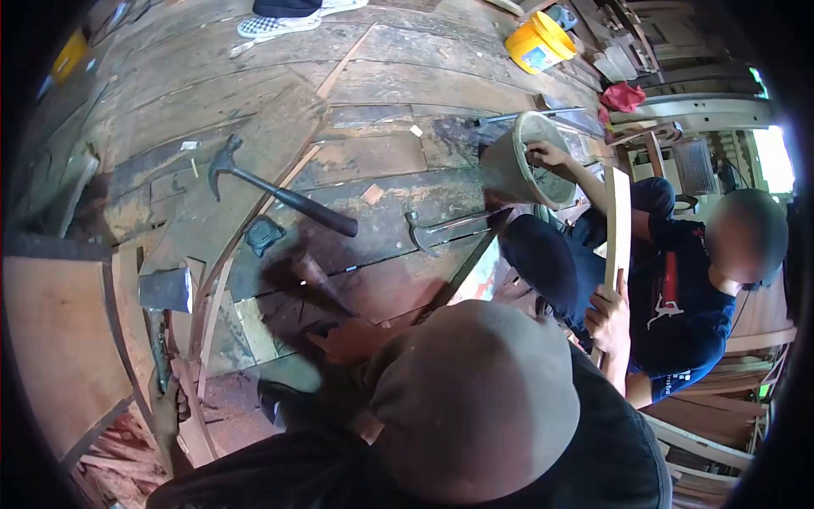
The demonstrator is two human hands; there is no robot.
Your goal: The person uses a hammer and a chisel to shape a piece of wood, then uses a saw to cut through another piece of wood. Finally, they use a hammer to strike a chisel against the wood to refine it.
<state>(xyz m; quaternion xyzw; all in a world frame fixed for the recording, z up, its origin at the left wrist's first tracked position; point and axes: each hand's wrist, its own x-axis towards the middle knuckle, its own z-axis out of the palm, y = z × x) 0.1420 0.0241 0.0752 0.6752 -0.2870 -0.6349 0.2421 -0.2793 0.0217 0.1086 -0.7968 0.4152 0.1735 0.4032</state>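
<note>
At the lower left, my left hand [172, 405] is closed round the dark handle of a hatchet [166, 291], whose metal head points up the view beside wooden boards. My right hand [343, 341] is low over the floor near the middle, fingers partly spread and in shadow, nearest to the narrow end of a reddish-brown wooden piece [322, 283]. A rounded tan cap [483, 399] hides part of the right arm. Beyond the hands lie a black-handled claw hammer [292, 199] and a dark tape measure [264, 235].
A person [691, 297] at the right holds a pale wood strip [618, 225] and reaches into a grey bucket [500, 165]. Another hammer [420, 235] lies nearby. Farther off are a yellow bucket [534, 53] and checkered shoes [270, 27]. A wooden panel [64, 339] stands left.
</note>
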